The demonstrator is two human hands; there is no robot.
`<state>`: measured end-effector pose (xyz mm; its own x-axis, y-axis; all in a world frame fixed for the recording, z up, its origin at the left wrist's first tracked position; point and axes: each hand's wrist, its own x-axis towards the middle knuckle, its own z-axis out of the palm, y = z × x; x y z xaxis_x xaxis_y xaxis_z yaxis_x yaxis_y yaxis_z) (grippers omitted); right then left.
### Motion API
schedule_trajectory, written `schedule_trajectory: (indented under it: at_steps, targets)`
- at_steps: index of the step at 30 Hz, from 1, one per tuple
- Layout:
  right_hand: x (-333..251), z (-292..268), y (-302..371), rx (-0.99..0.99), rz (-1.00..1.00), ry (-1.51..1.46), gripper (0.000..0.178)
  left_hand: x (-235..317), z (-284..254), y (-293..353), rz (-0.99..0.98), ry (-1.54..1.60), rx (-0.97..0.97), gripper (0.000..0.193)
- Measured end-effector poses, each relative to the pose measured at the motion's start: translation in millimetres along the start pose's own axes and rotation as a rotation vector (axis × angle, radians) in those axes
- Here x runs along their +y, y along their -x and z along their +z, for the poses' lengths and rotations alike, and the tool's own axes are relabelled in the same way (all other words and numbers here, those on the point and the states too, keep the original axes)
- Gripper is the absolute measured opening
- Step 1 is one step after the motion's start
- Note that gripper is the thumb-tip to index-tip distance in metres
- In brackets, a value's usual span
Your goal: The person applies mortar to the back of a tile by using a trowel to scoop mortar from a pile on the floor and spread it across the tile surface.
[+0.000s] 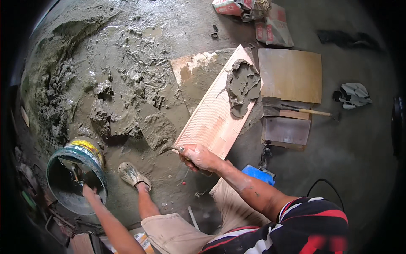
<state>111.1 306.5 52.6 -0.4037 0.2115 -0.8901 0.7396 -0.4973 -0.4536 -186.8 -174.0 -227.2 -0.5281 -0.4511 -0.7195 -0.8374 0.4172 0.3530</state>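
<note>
"Where do you want the middle of the dial?"

"On the right hand (199, 157), with twelve at the top. Its fingers are folded together, clamped on the handle of a trowel (155, 128); most of the grip is hidden inside the fist. The mortar-coated blade points out toward ten o'clock."

"Is that hand touching the panel?"

"I can't tell. It overlaps the lower end of the pale pink ribbed panel (207, 122) from this view. The panel lies aslant, its long side running from about seven up to one, with its middle between twelve and one from the hand. A thick patch of mortar (245, 91) sits on its upper part, toward one o'clock."

"And the left hand?"

"The left hand (91, 193) is between eight and nine, reaching over the near rim into a bucket (89, 148) with a yellow band outside. A second tool (76, 171) stands just beyond the fingertips; whether they touch it, or how far the fingers are spread, I can't tell."

"What else is around?"

"A spread of wet mortar (122, 80) toward ten, a wooden board (292, 76) between one and two, a long-handled tool (315, 112) at two, and a crumpled bag (277, 27) at one."
</note>
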Motion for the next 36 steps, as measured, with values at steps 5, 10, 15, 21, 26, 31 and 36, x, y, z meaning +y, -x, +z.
schedule_trajectory:
  at_steps: [5, 10, 15, 21, 26, 31, 36]
  targets:
    - [-5, -13, 0, -0.007, -0.006, -0.01, 0.043, 68, 52, 121, 0.058, 0.678, -1.022, 0.028]
    - [-25, -27, 18, -0.075, 0.005, -0.227, 0.045, 116, 109, 290, -0.029, 0.576, -1.222, 0.031]
    - [-42, -82, 55, -0.063, -0.106, -0.296, 0.052, 88, 253, 471, 0.025, 0.101, -1.429, 0.024]
    - [-18, -190, 123, 0.249, -0.12, -0.369, 0.049, 22, 357, 588, 1.007, -0.646, -1.052, 0.057]
    - [35, -298, 176, 0.401, -0.209, -0.594, 0.042, -21, 386, 605, 1.548, -1.102, -0.869, 0.078]
    - [95, -396, 177, 0.796, -0.066, -0.078, 0.051, -28, 385, 614, 1.603, -1.232, -0.793, 0.079]
    - [119, -433, 148, 0.629, 0.001, 0.737, 0.046, -41, 345, 616, 1.508, -1.28, -0.725, 0.08]
